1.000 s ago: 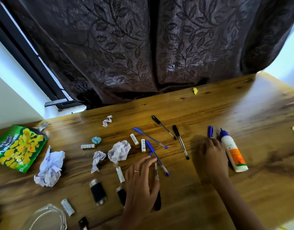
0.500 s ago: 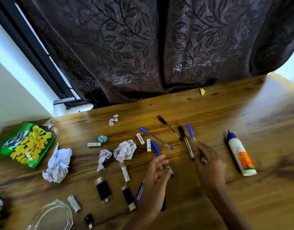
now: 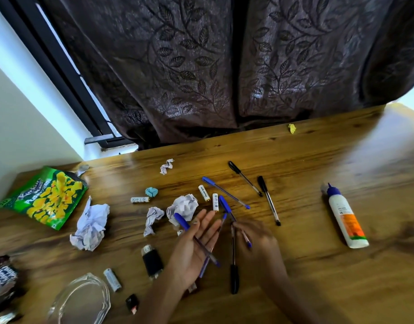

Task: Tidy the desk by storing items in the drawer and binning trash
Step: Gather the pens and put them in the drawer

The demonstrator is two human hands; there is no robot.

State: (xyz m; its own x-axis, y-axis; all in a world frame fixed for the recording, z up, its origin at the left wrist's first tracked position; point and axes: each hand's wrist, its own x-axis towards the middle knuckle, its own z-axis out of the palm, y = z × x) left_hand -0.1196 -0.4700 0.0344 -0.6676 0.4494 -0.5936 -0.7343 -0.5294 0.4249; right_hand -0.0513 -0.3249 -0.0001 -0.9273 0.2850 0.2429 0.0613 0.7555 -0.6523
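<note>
Now the left hand (image 3: 196, 246) lies palm-up, fingers straight — two blue pens (image 3: 201, 244) rest across it. Just beside it, the right hand (image 3: 255, 237) pinches more pens (image 3: 233, 253) above the desk (image 3: 318, 288).

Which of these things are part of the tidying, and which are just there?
Part of the job:
left hand, with blue pens on its palm
right hand, holding pens
black pens
batteries
glue bottle
paper balls
snack bag

Just there:
curtain
desk
window frame

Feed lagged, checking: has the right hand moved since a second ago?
Yes. The right hand has moved left, away from the white glue bottle with the blue cap, and now pinches a blue-capped pen.
</note>
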